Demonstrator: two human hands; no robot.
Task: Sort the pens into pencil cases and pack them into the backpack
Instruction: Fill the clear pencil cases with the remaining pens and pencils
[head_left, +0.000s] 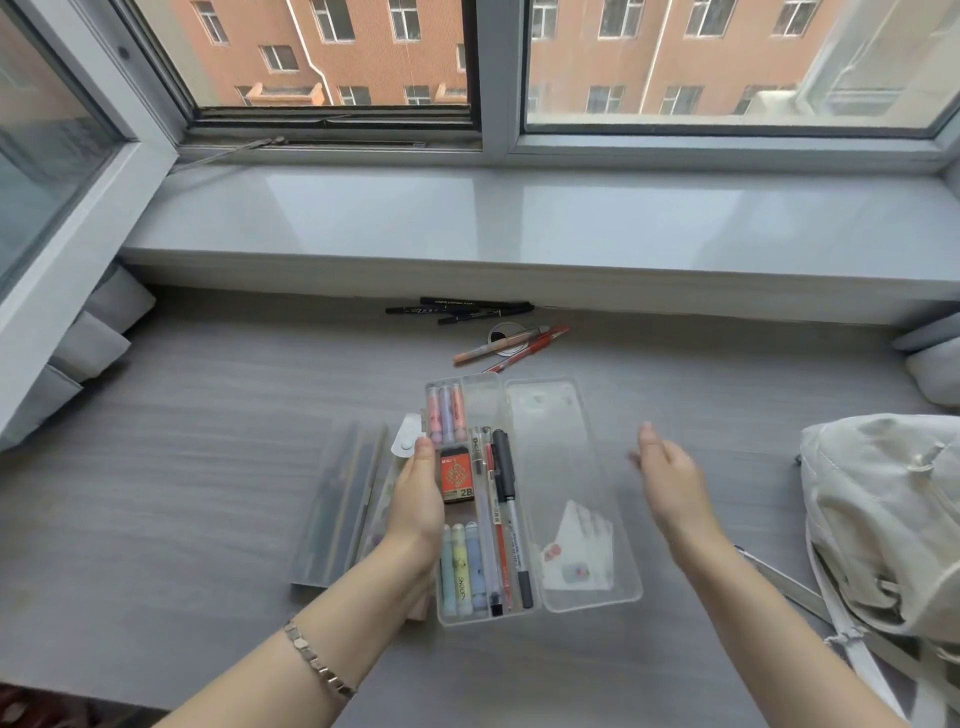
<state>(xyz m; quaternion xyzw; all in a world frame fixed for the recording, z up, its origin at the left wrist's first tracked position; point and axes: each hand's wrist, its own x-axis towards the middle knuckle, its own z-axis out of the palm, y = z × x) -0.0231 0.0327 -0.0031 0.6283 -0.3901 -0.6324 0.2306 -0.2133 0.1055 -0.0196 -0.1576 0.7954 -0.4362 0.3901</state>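
Note:
An open clear plastic pencil case (519, 605) lies on the grey desk, its lid (571, 467) folded out to the right. Inside it are pastel highlighters, an orange 2B lead box (457, 477) and several pens. My left hand (415, 499) rests against the case's left edge, steadying it. My right hand (670, 478) hovers open above the lid's right side, holding nothing. Loose black pens (462, 309) and a red pen with a peach pen (511, 347) lie farther back. A beige backpack (883, 519) sits at the right.
A closed frosted pencil case (340, 499) lies left of my left hand, with a clear snap pouch (405, 441) partly under that hand. A white window sill (519, 228) runs behind the desk. Grey cushions (88, 338) sit at the far left and right.

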